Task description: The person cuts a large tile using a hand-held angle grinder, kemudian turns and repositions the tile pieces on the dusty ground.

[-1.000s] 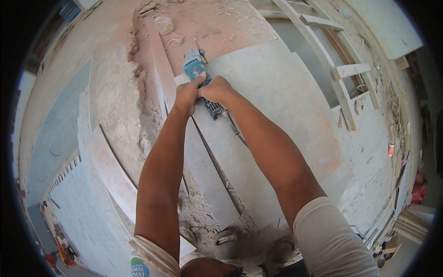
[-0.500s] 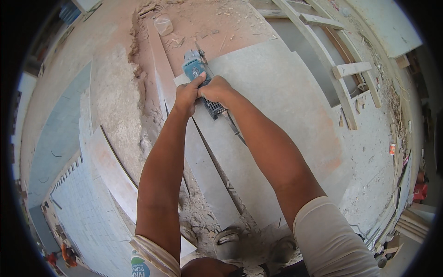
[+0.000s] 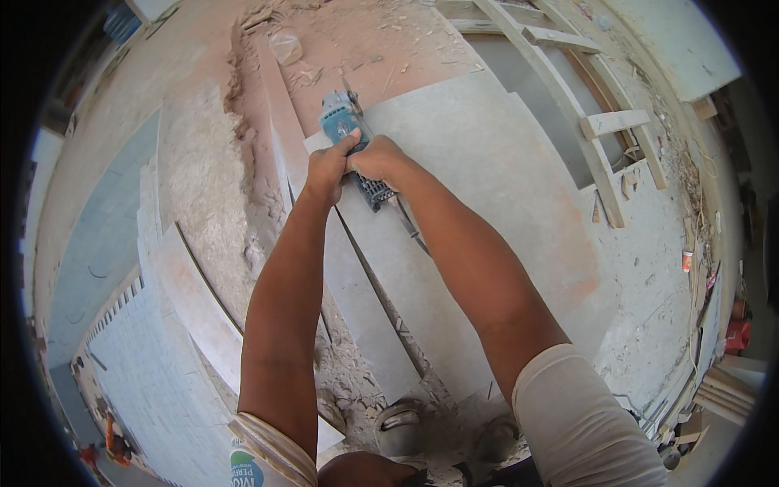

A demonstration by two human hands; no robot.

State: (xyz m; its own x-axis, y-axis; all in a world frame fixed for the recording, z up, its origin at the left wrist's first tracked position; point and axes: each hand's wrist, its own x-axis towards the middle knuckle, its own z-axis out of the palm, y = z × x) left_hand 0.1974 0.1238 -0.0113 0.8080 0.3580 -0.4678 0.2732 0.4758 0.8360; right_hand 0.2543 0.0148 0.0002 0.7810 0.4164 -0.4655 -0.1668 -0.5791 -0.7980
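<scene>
A blue angle grinder (image 3: pixel 338 122) with a black vented rear end is held out at arm's length, its head pointing away from me. My left hand (image 3: pixel 327 169) is closed round the body from the left, thumb laid along the top. My right hand (image 3: pixel 378 159) grips the same body from the right, touching the left. A disc seen nearly edge-on sits at the grinder's head, by the far left corner of a large grey slab (image 3: pixel 495 187). A dark cord (image 3: pixel 412 230) trails from its rear, partly hidden under my right forearm. Left of a narrow gap lies a long grey strip (image 3: pixel 361 304).
A wooden ladder-like frame (image 3: pixel 560 89) lies at the far right. Reddish dirt with a clear plastic container (image 3: pixel 286 46) is beyond the slab. Another curved-looking loose strip (image 3: pixel 195 284) and pale tiled flooring (image 3: pixel 154 365) lie left. My shoes (image 3: pixel 402 430) stand at the slab's near end.
Hands and grinder keep nearly the same place and grip. The whole view has shifted very slightly.
</scene>
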